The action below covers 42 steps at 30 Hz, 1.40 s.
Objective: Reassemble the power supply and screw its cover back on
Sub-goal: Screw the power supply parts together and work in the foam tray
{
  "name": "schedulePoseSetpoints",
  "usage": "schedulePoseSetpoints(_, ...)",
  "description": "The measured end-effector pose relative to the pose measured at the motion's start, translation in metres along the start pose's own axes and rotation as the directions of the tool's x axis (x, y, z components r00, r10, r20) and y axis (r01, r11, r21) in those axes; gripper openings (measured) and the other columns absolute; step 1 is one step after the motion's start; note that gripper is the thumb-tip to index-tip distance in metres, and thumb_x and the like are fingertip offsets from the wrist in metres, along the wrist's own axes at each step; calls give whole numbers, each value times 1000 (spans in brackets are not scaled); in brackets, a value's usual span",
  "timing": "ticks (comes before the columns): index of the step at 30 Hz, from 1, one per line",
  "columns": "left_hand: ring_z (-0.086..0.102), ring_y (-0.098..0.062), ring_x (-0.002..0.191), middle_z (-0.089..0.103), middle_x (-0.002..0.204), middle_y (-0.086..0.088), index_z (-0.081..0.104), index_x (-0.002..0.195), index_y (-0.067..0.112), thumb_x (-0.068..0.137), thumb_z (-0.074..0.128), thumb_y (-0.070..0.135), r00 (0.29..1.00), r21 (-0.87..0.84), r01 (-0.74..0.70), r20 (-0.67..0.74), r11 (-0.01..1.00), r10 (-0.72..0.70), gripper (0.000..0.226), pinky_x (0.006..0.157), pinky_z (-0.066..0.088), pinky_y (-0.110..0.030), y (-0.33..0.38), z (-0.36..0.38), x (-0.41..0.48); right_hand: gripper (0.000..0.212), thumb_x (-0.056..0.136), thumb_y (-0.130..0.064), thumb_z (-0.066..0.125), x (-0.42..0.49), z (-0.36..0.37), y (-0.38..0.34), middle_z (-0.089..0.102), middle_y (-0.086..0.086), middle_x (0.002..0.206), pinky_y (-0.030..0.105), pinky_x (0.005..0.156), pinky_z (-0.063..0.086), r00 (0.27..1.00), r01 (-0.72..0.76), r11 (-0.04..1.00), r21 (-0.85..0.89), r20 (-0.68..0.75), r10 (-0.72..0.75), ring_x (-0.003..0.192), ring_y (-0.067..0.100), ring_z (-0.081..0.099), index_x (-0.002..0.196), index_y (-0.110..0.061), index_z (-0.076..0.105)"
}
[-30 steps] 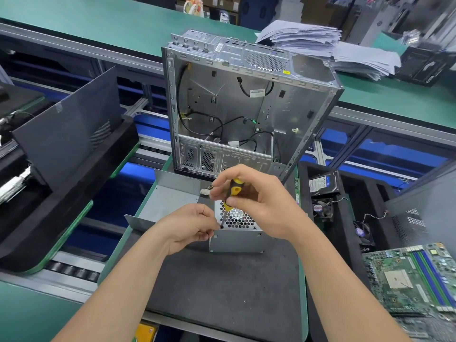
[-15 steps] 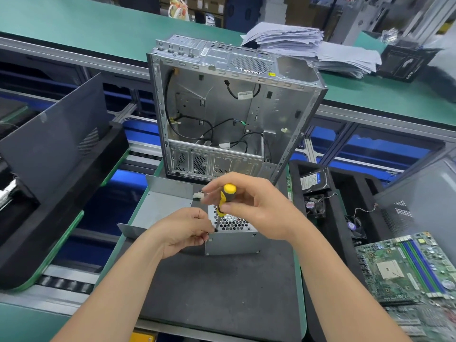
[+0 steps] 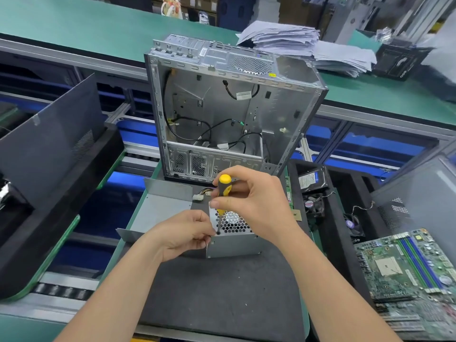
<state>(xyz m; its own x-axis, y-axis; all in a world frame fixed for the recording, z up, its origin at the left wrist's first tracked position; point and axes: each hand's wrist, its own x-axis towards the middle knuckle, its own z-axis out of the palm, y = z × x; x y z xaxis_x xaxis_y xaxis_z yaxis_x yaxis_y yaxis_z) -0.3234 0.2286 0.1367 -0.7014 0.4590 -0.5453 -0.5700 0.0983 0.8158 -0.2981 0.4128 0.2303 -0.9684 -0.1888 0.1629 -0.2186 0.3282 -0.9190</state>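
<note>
The silver power supply [image 3: 234,245] with a honeycomb fan grille sits on a dark mat [image 3: 217,292]. My right hand [image 3: 251,201] grips a yellow-and-black screwdriver [image 3: 223,191], held upright with its tip at the front-left corner of the grille. My left hand [image 3: 182,233] rests at the supply's left edge, its fingertips pinched together right beside the tip; whatever they pinch is too small to see. A loose grey metal cover [image 3: 160,211] lies just left of the supply. White connectors [image 3: 198,196] with coloured wires stick out behind.
An empty open PC case [image 3: 229,114] stands upright right behind the mat. A black side panel [image 3: 49,141] leans at the left. At the right sit a hard drive [image 3: 311,180], small fans [image 3: 313,204] in a black tray, and a green motherboard [image 3: 407,265]. Paper stacks [image 3: 296,43] lie far back.
The view shifted slightly. The screwdriver stands more upright and a little higher, with its yellow cap now clear above my right hand's fingers. My left hand stays at the supply's corner.
</note>
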Motion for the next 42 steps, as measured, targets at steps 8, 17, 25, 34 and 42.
schedulePoseSetpoints(8, 61, -11, 58, 67, 69, 0, 55, 111, 8, 81, 83, 2, 992, 216, -2, -120, 976, 29, 42, 55, 48, -23, 15, 6, -5, 21, 90, -7, 82, 4, -33, 1, 80, 6, 93, 39, 79, 65, 963, 74, 992, 101, -265, -45, 91, 25, 79, 106, -12, 72)
schedulePoseSetpoints(17, 62, -3, 90, 62, 112, 10, 64, 110, 31, 89, 74, 23, 729, 717, -333, -217, 613, 649, 25, 86, 49, -22, 48, 68, 13, 25, 87, -13, 86, -18, -69, 33, 80, 4, 90, 28, 66, 60, 893, 23, 994, 107, -448, 28, 81, 25, 78, 99, -12, 64)
schedulePoseSetpoints(25, 64, -6, 87, 48, 117, 5, 65, 111, 24, 87, 67, 5, 654, 659, -482, -168, 577, 738, 31, 84, 53, -22, 49, 165, 54, 30, 85, -7, 85, -60, -127, 83, 79, 12, 86, 50, 72, 66, 838, -76, 980, 182, -521, 162, 76, 38, 78, 80, -11, 56)
schedulePoseSetpoints(34, 58, -1, 83, 52, 102, 12, 57, 98, 31, 86, 64, 9, 726, 715, -464, -31, 523, 686, 26, 72, 44, -9, -3, 260, 111, 37, 82, 9, 83, -129, -205, 166, 75, 28, 91, 58, 83, 62, 769, -206, 852, 482, -459, 446, 83, 43, 75, 70, -7, 51)
schedulePoseSetpoints(42, 66, -25, 103, 69, 112, -7, 74, 107, 12, 91, 58, 1, 941, 947, -295, 266, 124, 207, 24, 91, 55, -39, -82, 314, 167, 34, 94, 5, 65, -181, -228, 244, 77, 4, 108, 46, 100, 57, 796, -413, 885, 214, -387, 465, 103, 24, 72, 114, -23, 62)
